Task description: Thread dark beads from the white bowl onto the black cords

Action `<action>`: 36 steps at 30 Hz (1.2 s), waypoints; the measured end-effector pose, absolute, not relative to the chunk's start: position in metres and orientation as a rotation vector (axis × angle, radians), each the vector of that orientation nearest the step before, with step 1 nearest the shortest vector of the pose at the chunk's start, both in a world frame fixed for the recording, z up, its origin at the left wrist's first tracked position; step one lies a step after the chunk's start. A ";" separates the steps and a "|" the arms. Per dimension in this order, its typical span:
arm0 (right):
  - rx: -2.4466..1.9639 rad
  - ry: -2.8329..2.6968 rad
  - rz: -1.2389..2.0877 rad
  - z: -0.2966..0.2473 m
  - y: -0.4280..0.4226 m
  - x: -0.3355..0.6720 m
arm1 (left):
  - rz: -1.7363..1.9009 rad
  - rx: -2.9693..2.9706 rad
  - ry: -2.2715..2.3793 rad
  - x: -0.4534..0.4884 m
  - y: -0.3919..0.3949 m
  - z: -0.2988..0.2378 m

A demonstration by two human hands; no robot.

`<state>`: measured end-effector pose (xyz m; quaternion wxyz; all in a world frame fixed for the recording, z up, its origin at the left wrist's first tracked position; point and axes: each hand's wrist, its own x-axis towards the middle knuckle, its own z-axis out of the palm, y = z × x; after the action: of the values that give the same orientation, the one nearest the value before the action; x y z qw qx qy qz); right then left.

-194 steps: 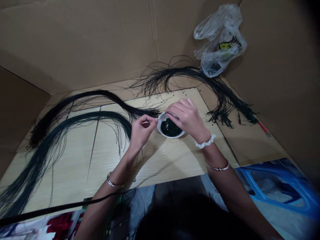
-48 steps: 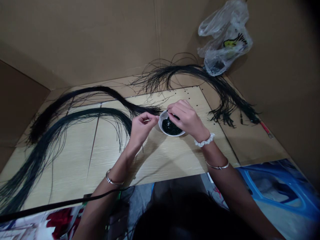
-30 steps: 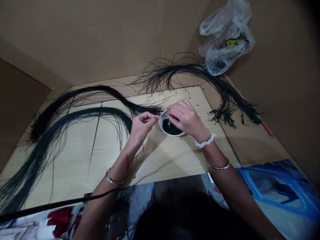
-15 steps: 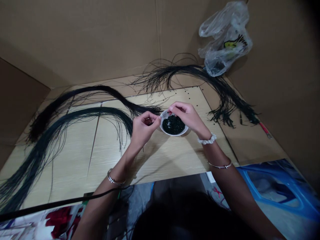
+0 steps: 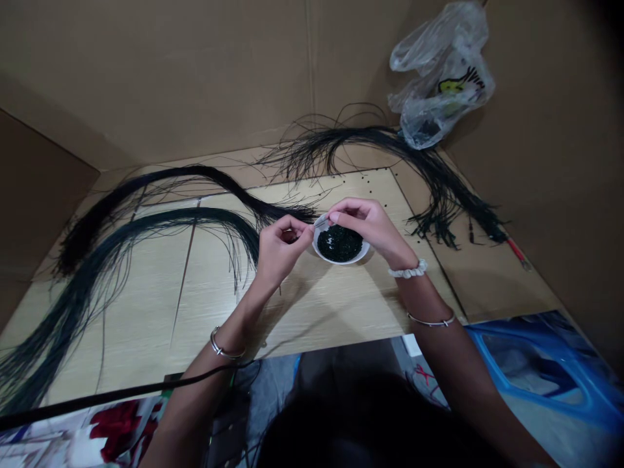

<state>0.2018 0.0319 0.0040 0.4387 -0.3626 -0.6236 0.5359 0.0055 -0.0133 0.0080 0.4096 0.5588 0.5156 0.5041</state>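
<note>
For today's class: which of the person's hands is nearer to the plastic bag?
The right hand is nearer, below and left of the plastic bag in this view. The left hand is farther away, beyond the white bowl.

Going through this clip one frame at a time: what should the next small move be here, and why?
Probably the right hand should pinch up one of the small dark beads in the white bowl and bring it to the left hand: its fingers already reach the rim, and the left hand is pinched close beside.
</note>
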 end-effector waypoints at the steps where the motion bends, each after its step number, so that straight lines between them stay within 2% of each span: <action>1: -0.895 -1.529 1.358 0.004 0.032 0.202 | 1.274 1.402 1.288 0.005 -0.013 0.008; 15: -0.837 -1.418 1.549 -0.003 0.033 0.200 | 1.278 1.285 1.253 0.006 -0.012 0.010; 36: -0.945 -1.518 1.493 0.000 0.033 0.198 | 1.284 1.402 1.262 0.006 -0.011 0.004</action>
<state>0.1982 0.0330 0.0002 0.3948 -0.3727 -0.5986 0.5889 0.0062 -0.0111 0.0042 0.4170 0.5584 0.5028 0.5114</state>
